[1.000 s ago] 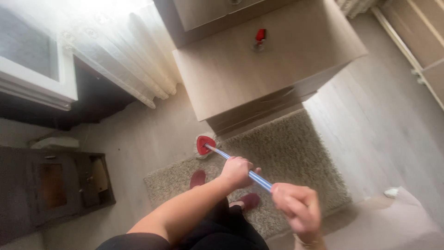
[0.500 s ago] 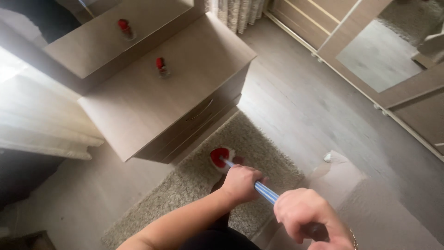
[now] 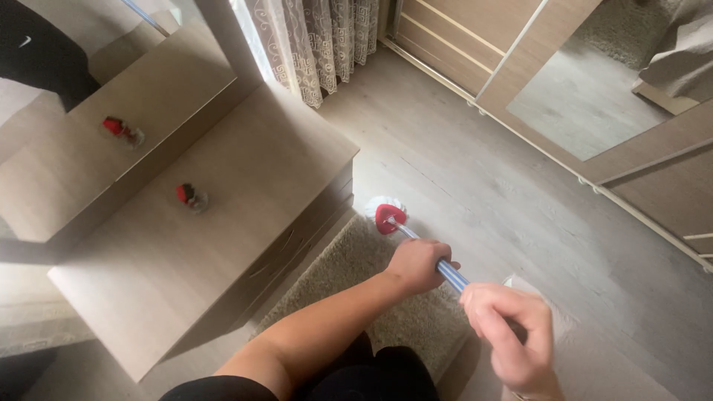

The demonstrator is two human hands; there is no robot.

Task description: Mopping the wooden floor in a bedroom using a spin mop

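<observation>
In the head view, the left hand (image 3: 417, 265) sat just below the middle of the frame, its fingers clenched around the blue-and-white mop handle (image 3: 445, 272). The right hand (image 3: 512, 338), blurred in the lower right, was curled around the upper end of the same handle, nearer the camera. The handle ran up and to the left from the hands to the red mop head (image 3: 388, 217), which rested with its white fringe on the grey wooden floor (image 3: 520, 215), just beside the corner of the beige rug (image 3: 356, 275) and close to the front of the wooden dresser (image 3: 223, 223).

The dresser filled the left half of the frame, and a small red item (image 3: 191, 196) stood on its top. A mirror (image 3: 89, 141) leaned behind it in the upper left, showing the red item's reflection. A patterned lace curtain (image 3: 319, 41) hung at the top centre, and a sliding wardrobe (image 3: 594, 111) with a mirrored panel crossed the upper right.
</observation>
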